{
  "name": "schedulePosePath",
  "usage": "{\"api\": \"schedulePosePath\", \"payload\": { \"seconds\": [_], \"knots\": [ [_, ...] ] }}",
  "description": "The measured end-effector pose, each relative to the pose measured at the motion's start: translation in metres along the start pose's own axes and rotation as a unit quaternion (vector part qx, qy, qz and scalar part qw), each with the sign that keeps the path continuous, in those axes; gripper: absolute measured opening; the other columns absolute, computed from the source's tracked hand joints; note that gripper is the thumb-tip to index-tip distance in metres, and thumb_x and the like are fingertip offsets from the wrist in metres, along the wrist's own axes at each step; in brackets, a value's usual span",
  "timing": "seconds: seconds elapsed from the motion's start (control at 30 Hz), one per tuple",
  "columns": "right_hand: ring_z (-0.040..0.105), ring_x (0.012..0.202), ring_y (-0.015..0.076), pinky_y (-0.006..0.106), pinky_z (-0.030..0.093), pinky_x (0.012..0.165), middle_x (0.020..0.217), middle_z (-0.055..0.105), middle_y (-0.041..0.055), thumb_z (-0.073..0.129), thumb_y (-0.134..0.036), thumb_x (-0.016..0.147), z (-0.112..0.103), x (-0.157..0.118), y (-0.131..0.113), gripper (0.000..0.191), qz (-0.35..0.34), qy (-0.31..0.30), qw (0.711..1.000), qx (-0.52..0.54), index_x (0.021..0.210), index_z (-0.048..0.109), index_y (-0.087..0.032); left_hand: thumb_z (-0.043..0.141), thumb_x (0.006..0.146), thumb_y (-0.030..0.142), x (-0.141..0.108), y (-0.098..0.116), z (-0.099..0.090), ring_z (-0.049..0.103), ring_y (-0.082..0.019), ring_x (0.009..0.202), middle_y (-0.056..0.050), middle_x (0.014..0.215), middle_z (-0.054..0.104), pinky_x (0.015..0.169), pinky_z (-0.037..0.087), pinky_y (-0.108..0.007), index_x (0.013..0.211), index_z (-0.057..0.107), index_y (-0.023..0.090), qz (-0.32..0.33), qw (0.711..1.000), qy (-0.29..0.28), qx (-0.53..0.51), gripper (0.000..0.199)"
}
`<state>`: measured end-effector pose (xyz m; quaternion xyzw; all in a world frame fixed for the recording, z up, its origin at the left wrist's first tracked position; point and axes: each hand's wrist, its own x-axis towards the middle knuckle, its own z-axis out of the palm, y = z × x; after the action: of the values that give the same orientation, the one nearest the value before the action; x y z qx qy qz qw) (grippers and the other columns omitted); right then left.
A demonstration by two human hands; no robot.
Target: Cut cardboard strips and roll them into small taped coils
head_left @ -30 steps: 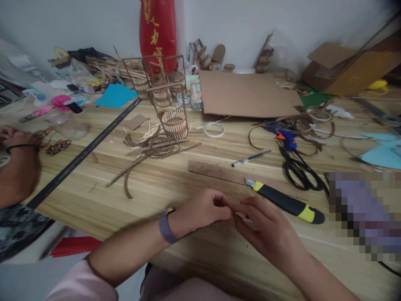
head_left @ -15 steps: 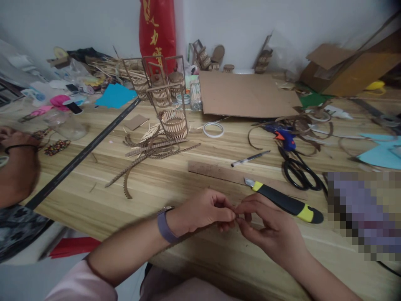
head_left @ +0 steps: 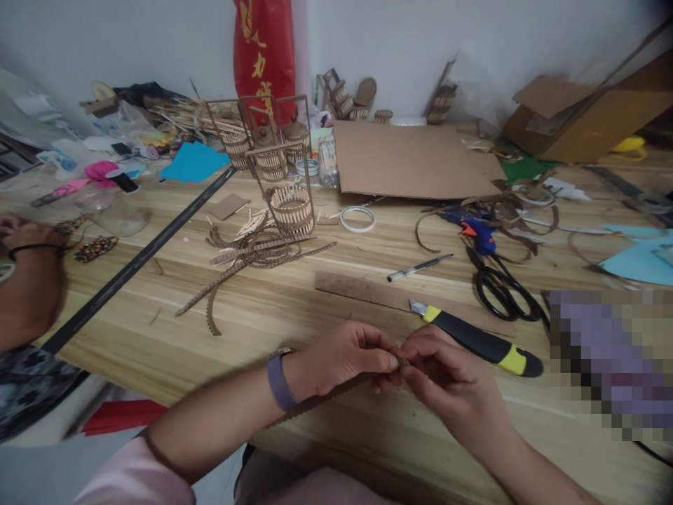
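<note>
My left hand (head_left: 357, 358), with a watch on its wrist, pinches the end of a brown corrugated cardboard strip (head_left: 331, 398). The strip's length trails back beneath that wrist towards the table edge. At the same end, the thumb and fingers of my right hand (head_left: 452, 372) are closed on the strip, touching my left fingertips. A small curled bit of it shows between them; the rest is hidden by fingers. Just beyond my right hand lies a yellow and black utility knife (head_left: 473, 337), blade out, partly on a flat cardboard strip (head_left: 362, 291).
Beyond are a pen (head_left: 420, 267), black scissors (head_left: 499, 291), a blue glue gun (head_left: 481, 235), a tape roll (head_left: 358, 219), a small stick basket (head_left: 292, 210) and loose corrugated strips (head_left: 252, 252). A cardboard sheet (head_left: 415, 158) lies behind. Another person's arm (head_left: 34, 280) rests at left.
Both hands have shifted slightly to the right and down together. The fingers still pinch the strip, with a little more of its curled end showing.
</note>
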<state>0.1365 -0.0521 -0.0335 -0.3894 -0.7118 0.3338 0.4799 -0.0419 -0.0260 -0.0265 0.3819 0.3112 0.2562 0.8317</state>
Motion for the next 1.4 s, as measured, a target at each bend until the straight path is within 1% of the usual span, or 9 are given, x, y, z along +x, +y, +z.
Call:
{"api": "schedulePosePath", "payload": {
  "seconds": [0.13,0.27,0.47,0.57,0.7,0.9,1.0,1.2,1.4],
  "knots": [
    [0.059,0.057,0.0121,0.022,0.050,0.052,0.068,0.060,-0.0011,0.065,-0.012,0.080,-0.003,0.000,0.002,0.017,-0.024,-0.001,0.997,-0.069,0.089,0.071,-0.025,0.071,0.062,0.028,0.001,0.000,0.000,0.050,-0.006,0.048,0.003,0.058,0.060,0.050,0.037,-0.021,0.069,0.063,0.013,-0.009,0.999,0.047,0.020,0.018],
    [0.058,0.056,0.0113,0.021,0.049,0.050,0.065,0.056,-0.0028,0.064,-0.013,0.081,-0.007,0.004,0.002,0.018,-0.035,-0.031,0.990,-0.134,0.093,0.071,-0.025,0.067,0.063,0.027,0.002,0.000,-0.001,0.050,-0.006,0.047,0.003,0.056,0.059,0.051,0.039,-0.021,0.068,0.062,0.013,-0.021,0.996,0.077,0.040,0.015],
    [0.061,0.063,0.0118,0.021,0.052,0.057,0.075,0.062,0.0008,0.058,-0.012,0.086,-0.013,0.007,0.000,0.019,-0.090,-0.089,0.973,-0.194,0.098,0.068,-0.023,0.062,0.065,0.020,0.004,-0.001,0.001,0.048,-0.006,0.045,0.004,0.054,0.058,0.049,0.037,-0.021,0.063,0.060,0.014,-0.049,0.991,0.103,0.067,0.006],
    [0.061,0.061,0.0121,0.021,0.051,0.054,0.075,0.064,0.0010,0.058,-0.012,0.085,-0.014,0.008,-0.002,0.019,-0.112,-0.097,0.964,-0.221,0.098,0.067,-0.023,0.061,0.066,0.017,0.003,0.000,0.002,0.049,-0.006,0.046,0.005,0.054,0.057,0.050,0.037,-0.021,0.064,0.060,0.014,-0.057,0.987,0.115,0.095,0.005],
    [0.060,0.057,0.0121,0.022,0.051,0.052,0.073,0.063,0.0006,0.058,-0.012,0.083,-0.013,0.008,-0.005,0.017,-0.128,-0.084,0.966,-0.210,0.093,0.066,-0.023,0.066,0.068,0.020,0.002,0.002,0.002,0.049,-0.007,0.049,0.004,0.057,0.058,0.052,0.037,-0.022,0.068,0.062,0.013,-0.051,0.992,0.076,0.089,0.008],
    [0.057,0.053,0.0111,0.021,0.049,0.049,0.067,0.060,-0.0018,0.061,-0.011,0.080,-0.011,0.005,-0.002,0.015,-0.068,-0.022,0.988,-0.140,0.085,0.065,-0.024,0.076,0.069,0.033,0.001,0.000,0.000,0.050,-0.008,0.057,0.002,0.065,0.060,0.060,0.038,-0.024,0.077,0.068,0.011,-0.011,1.000,0.002,0.022,0.025],
    [0.058,0.056,0.0111,0.022,0.050,0.052,0.068,0.060,-0.0019,0.061,-0.011,0.081,-0.008,0.004,0.001,0.015,-0.062,-0.017,0.992,-0.106,0.087,0.065,-0.024,0.075,0.068,0.032,0.001,-0.001,0.000,0.050,-0.008,0.058,0.001,0.067,0.060,0.061,0.038,-0.024,0.076,0.068,0.011,-0.002,1.000,-0.008,0.007,0.024],
    [0.060,0.058,0.0123,0.023,0.051,0.053,0.067,0.061,-0.0014,0.062,-0.011,0.082,-0.006,0.005,0.003,0.014,-0.075,-0.035,0.991,-0.107,0.087,0.066,-0.023,0.066,0.067,0.027,0.002,-0.001,-0.001,0.047,-0.007,0.050,0.003,0.060,0.057,0.053,0.035,-0.023,0.070,0.062,0.013,-0.013,0.998,0.044,0.038,0.014],
    [0.063,0.064,0.0151,0.025,0.052,0.055,0.076,0.066,0.0026,0.058,-0.014,0.085,-0.008,0.003,0.006,0.020,-0.095,-0.079,0.970,-0.209,0.099,0.068,-0.024,0.061,0.073,0.027,0.003,-0.005,-0.005,0.045,-0.008,0.051,0.005,0.056,0.053,0.050,0.032,-0.022,0.071,0.060,0.014,-0.013,0.974,0.106,0.199,0.013]
  ]
}}
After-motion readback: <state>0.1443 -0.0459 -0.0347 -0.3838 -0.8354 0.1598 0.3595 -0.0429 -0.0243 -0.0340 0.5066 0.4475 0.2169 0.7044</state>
